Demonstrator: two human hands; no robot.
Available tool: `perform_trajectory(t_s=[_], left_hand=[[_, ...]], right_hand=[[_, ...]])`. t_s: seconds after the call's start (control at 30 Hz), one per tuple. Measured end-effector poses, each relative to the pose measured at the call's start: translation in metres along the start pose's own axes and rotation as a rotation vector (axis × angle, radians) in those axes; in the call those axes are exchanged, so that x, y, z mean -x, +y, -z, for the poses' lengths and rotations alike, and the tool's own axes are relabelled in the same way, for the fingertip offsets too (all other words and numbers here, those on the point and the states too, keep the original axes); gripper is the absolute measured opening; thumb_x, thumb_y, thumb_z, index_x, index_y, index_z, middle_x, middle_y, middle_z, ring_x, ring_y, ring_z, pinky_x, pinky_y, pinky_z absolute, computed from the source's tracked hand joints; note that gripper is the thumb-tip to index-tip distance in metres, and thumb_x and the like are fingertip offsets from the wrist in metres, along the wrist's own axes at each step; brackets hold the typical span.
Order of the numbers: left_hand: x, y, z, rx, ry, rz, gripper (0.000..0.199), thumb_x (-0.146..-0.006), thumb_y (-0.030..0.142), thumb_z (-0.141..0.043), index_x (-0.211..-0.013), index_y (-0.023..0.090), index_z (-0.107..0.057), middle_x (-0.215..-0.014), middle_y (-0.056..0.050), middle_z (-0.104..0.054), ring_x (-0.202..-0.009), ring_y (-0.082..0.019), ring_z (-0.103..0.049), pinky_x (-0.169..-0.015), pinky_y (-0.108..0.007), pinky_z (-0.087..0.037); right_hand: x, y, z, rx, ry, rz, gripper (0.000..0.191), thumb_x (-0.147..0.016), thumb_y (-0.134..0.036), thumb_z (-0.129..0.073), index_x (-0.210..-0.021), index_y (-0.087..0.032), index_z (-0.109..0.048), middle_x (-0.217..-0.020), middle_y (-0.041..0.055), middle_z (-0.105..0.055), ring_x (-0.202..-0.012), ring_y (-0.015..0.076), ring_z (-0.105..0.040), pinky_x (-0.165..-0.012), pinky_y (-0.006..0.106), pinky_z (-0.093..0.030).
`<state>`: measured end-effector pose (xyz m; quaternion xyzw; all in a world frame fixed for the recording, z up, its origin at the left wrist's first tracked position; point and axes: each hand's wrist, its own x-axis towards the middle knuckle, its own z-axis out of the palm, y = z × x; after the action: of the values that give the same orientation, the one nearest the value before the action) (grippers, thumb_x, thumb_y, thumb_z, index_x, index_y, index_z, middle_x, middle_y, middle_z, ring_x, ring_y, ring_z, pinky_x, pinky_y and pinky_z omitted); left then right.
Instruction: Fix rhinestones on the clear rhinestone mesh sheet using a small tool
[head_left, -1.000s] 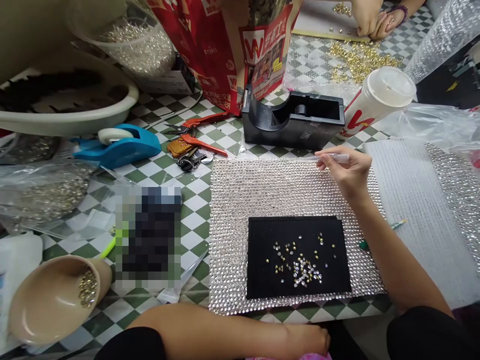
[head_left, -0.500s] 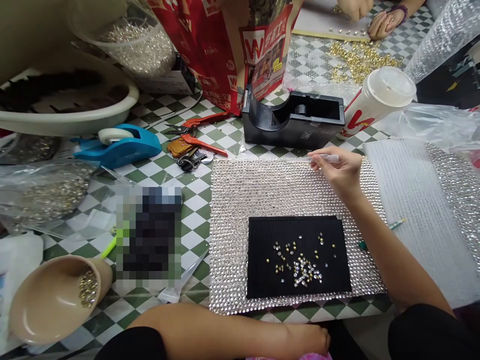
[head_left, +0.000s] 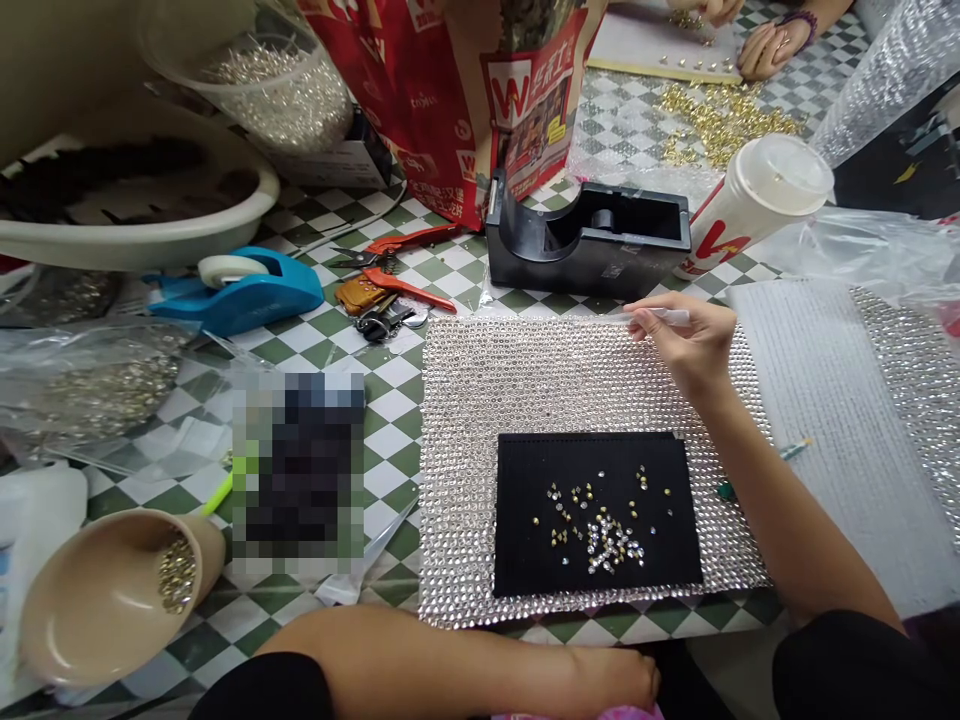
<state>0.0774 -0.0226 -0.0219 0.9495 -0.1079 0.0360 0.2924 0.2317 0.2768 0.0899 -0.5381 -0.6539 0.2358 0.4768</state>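
- Sheet (head_left: 480, 400): flat on the counter (head_left: 394, 405), directly before the person, presumably so that either hand can reach all its edges.
- Right hand (head_left: 686, 335): thumb and fingers clamped on a white piece (head_left: 675, 317) at the sheet's far edge; the pinch grip appears chosen for fine control. Contact with the sheet cannot be confirmed.
- Left hand (head_left: 619, 678): fingers curled, on the near side of the sheet; cannot tell whether they enclose anything. The forearm lies across, seemingly as a rest.
- Tray (head_left: 517, 565): on the sheet's near half, likely for easy reach; its dark surface probably makes the loose stones (head_left: 611, 545) easier to see.
- Black dispenser (head_left: 585, 265): just beyond the sheet, apparently kept off the working area.
- Bowl (head_left: 97, 600): well left of the sheet, tilted, stones gathered at one side.
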Motion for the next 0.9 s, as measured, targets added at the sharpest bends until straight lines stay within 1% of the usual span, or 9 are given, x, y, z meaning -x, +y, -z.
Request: perform_trajectory(t_s=[0.13, 0.3, 0.4, 0.5, 0.7, 0.83, 0.9], left_hand=[[-0.0002, 0.0005, -0.0010, -0.002, 0.019, -0.008, 0.017, -0.059, 0.016, -0.082, -0.060, 0.023, -0.067, -0.069, -0.001, -0.061, -0.052, -0.014, -0.054, -0.046, -0.026, -0.048], [0.0000, 0.0011, 0.0004, -0.016, 0.039, 0.006, 0.012, -0.060, 0.015, -0.080, -0.066, 0.022, -0.071, -0.067, -0.002, -0.062, -0.051, -0.014, -0.054, -0.042, -0.025, -0.044], [0.0001, 0.0005, 0.0023, -0.010, 0.038, -0.014, 0.008, -0.065, 0.018, -0.078, -0.067, 0.022, -0.071, -0.066, -0.001, -0.061, -0.051, -0.013, -0.054, -0.046, -0.024, -0.047], [-0.0003, 0.0000, 0.0044, -0.008, 0.024, -0.010, 0.009, -0.066, 0.018, -0.079, -0.067, 0.021, -0.070, -0.067, -0.001, -0.061, -0.052, -0.013, -0.054, -0.048, -0.024, -0.049], [-0.0007, -0.0013, 0.0070, 0.014, 0.006, 0.022, 0.007, -0.070, 0.017, -0.076, -0.068, 0.021, -0.070, -0.068, -0.001, -0.063, -0.052, -0.013, -0.055, -0.048, -0.023, -0.050], [-0.0012, -0.0028, 0.0066, 0.052, 0.012, -0.006, 0.013, -0.074, 0.019, -0.072, -0.062, 0.022, -0.069, -0.067, -0.002, -0.062, -0.052, -0.013, -0.057, -0.047, -0.022, -0.051], [-0.0019, -0.0022, 0.0062, 0.055, 0.006, -0.003, 0.016, -0.072, 0.016, -0.073, -0.059, 0.022, -0.067, -0.067, -0.001, -0.062, -0.052, -0.013, -0.057, -0.047, -0.022, -0.051]], right_hand=[[-0.0006, -0.0017, -0.0046, 0.033, -0.020, -0.010, 0.011, -0.087, -0.033, -0.067, -0.085, -0.024, -0.074, -0.071, 0.0011, -0.069, -0.060, 0.0145, -0.063, -0.057, 0.034, -0.055], [-0.0003, -0.0015, -0.0083, 0.045, -0.033, 0.000, 0.012, -0.087, -0.035, -0.067, -0.085, -0.025, -0.073, -0.071, 0.0010, -0.070, -0.061, 0.0145, -0.063, -0.059, 0.034, -0.056], [-0.0002, -0.0010, -0.0082, 0.050, -0.031, 0.004, 0.012, -0.087, -0.033, -0.067, -0.085, -0.024, -0.074, -0.071, 0.0009, -0.070, -0.061, 0.0142, -0.064, -0.059, 0.033, -0.056], [-0.0002, -0.0007, -0.0081, 0.042, -0.037, 0.014, 0.010, -0.087, -0.031, -0.068, -0.086, -0.023, -0.074, -0.071, 0.0007, -0.070, -0.061, 0.0138, -0.064, -0.059, 0.033, -0.056], [0.0001, 0.0003, -0.0085, 0.056, -0.035, 0.008, 0.013, -0.088, -0.034, -0.066, -0.086, -0.023, -0.074, -0.073, 0.0014, -0.071, -0.062, 0.0144, -0.065, -0.059, 0.033, -0.057], [0.0010, 0.0001, -0.0065, 0.063, -0.042, -0.004, 0.011, -0.087, -0.032, -0.067, -0.086, -0.024, -0.074, -0.073, 0.0011, -0.071, -0.061, 0.0148, -0.065, -0.058, 0.034, -0.057], [0.0014, -0.0003, -0.0053, 0.046, -0.037, -0.001, 0.009, -0.087, -0.031, -0.067, -0.085, -0.026, -0.074, -0.072, 0.0007, -0.070, -0.060, 0.0146, -0.064, -0.056, 0.034, -0.056]])
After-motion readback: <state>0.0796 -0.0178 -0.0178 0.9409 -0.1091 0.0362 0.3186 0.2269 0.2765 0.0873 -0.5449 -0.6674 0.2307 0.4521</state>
